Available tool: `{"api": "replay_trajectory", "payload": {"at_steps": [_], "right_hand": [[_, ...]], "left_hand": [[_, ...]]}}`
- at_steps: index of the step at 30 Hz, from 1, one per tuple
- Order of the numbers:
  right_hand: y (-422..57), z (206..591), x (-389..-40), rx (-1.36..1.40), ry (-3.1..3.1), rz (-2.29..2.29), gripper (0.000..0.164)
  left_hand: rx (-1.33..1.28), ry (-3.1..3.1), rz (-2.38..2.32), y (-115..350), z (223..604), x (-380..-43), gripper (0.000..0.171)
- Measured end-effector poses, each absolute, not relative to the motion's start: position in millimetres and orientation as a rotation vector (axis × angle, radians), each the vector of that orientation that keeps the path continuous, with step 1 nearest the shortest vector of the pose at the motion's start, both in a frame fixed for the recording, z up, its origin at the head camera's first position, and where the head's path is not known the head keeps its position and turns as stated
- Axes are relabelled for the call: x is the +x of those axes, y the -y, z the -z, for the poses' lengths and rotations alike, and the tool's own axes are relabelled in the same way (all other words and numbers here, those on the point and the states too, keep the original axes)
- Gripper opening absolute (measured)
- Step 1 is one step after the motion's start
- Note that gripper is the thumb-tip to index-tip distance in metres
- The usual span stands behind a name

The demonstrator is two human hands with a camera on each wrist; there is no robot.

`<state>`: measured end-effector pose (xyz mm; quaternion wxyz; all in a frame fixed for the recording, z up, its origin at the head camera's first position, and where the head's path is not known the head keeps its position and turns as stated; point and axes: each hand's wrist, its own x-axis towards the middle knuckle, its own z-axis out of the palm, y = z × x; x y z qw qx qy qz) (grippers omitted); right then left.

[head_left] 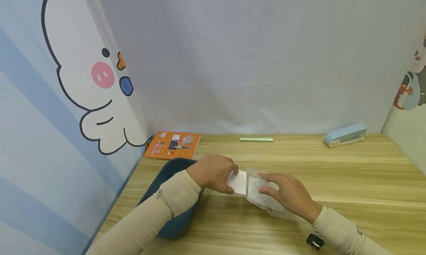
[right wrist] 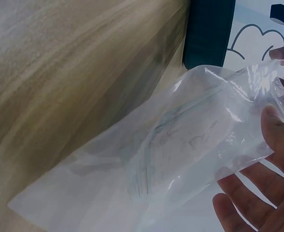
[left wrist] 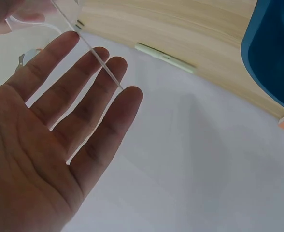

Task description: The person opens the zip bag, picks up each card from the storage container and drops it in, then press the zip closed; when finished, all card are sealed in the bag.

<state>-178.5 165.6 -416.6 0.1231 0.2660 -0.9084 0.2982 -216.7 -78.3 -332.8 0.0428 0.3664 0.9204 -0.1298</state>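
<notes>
Wood-patterned, the one worktop ran under both hands. One dark blue bin stood just beside the left hand. One orange book lay beyond it. One clear bag was pinched by the right hand, with flat white pieces inside, too bunched to count. One blue stapler sat well beyond the right hand. One white packet was between the hands, at the bag's mouth, pinched by the left. One thin green pen lay past both hands. The step seemed to be sliding the packet in or out; I couldn't tell which. Next called for a soft pinch and a wide bag mouth.
</notes>
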Motion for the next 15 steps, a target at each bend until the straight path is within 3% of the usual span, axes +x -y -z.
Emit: {"api": "replay_trajectory", "payload": {"at_steps": [15], "right_hand": [[-159.7, 419.9, -179.1, 0.807, 2.606, -0.857, 0.041]], "left_hand": [[1.209, -2.792, 0.368, 68.4, 339.5, -213.1, 0.048]]}}
